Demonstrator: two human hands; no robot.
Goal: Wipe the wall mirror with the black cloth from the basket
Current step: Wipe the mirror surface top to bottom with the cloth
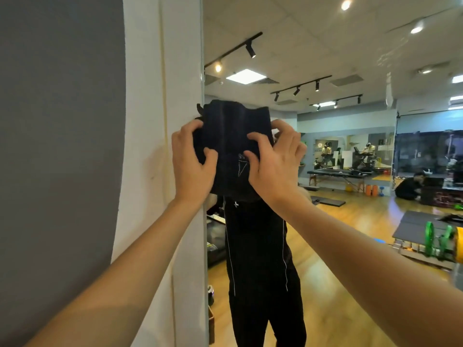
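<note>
The black cloth [233, 131] is bunched up at head height, right in front of the wall mirror [338, 171] near its left edge. My left hand [193, 164] grips the cloth's left side with curled fingers. My right hand [273, 161] grips its right side, fingertips digging into the fabric. Whether the cloth touches the glass I cannot tell. The mirror reflects a person in black clothes behind the cloth. No basket is in view.
A white wall strip [150, 171] and a grey wall [57, 146] lie left of the mirror's edge. The mirror reflects a gym room with a wooden floor, mats, green weight plates [441, 240] and a seated person [411, 186] far right.
</note>
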